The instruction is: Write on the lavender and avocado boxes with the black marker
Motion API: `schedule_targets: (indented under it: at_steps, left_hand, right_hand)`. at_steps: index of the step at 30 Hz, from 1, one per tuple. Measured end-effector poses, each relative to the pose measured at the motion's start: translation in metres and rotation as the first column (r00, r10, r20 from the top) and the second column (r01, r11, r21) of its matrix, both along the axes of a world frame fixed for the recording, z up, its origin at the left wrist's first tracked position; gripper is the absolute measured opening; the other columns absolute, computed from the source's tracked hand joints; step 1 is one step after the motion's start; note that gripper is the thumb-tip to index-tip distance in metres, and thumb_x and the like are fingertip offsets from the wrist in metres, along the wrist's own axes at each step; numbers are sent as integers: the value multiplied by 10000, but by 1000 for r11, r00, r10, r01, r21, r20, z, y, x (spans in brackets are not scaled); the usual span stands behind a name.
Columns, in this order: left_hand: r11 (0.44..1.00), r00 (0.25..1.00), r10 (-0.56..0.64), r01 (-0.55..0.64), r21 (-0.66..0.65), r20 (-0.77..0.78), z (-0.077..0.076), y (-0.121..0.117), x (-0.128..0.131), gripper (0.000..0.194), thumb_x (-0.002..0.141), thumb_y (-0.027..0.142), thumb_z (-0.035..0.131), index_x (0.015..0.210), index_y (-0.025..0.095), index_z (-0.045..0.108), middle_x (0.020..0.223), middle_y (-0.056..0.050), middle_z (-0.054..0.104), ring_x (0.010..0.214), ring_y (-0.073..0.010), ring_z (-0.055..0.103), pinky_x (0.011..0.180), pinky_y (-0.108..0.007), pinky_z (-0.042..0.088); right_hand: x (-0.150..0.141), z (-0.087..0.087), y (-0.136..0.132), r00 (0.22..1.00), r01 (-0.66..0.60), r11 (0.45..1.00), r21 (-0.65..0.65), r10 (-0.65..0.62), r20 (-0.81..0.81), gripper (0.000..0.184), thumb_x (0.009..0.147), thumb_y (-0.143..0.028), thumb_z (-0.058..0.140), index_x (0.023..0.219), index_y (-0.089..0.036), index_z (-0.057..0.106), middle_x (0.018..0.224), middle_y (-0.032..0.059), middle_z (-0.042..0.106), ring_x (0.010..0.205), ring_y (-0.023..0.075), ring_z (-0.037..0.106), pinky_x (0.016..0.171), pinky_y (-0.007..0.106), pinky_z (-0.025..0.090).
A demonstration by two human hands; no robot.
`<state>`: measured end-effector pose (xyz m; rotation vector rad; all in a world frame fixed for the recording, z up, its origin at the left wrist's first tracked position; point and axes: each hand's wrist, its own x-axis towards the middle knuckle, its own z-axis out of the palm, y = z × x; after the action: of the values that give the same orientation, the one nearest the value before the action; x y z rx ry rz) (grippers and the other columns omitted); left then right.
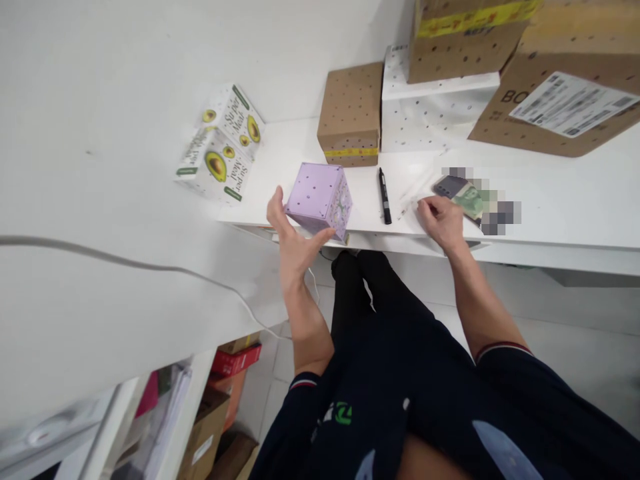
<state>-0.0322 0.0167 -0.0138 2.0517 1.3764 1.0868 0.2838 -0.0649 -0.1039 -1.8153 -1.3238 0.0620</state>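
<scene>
A small purple patterned box [314, 191] stands near the front edge of the white table. My left hand [296, 243] is at its near left corner, thumb and fingers spread wide along two of its sides; the thumb overlaps the box's lower edge. My right hand [443, 221] rests on the table with its fingers curled in, and nothing shows in them. Just beyond it lies a dark phone-like item [450, 187] with a greenish picture or note, partly pixelated. Between the hands lies a black marker pen [384, 195].
A white avocado-print carton [223, 150] stands at the left by the wall. Along the back are a small brown box [351, 110], a white box [435, 113] and large cardboard boxes [565, 87]. A grey cable [150, 267] runs across the left wall surface.
</scene>
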Motion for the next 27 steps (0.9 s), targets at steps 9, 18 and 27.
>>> schedule_targets:
  at_steps: [9,18,27]
  left_hand:
    - [963,948,269,-259,-81,169,-97,-21,43,1350,636,304,885,1602,197,-52,1670,-269,121,1566,-333,230,1249,-519,287]
    - [900,924,363,-380,213,119,-40,-42,36,1102,657,360,802,1556,219,181,1509,-186,399,1408,-330,431,1175,-515,391]
    - [904,913,388,-351,243,-126,-20,-44,46,765,747,398,719,1390,132,402,1329,-191,487,1309,-337,452,1142,-541,401]
  right_hand:
    - [0,-1,1,1000,8,1000,22,-9,23,235,881,-328,521,700,-234,637,672,47,677,670,217,609,689,355,481]
    - [0,0,0,1000,20,1000,17,-20,-14,211,867,-325,535,705,-236,637,668,46,669,667,219,609,691,357,485]
    - [-1,2,-1,1000,8,1000,5,-8,7,255,879,-345,511,711,-212,647,670,48,669,663,201,598,693,333,476]
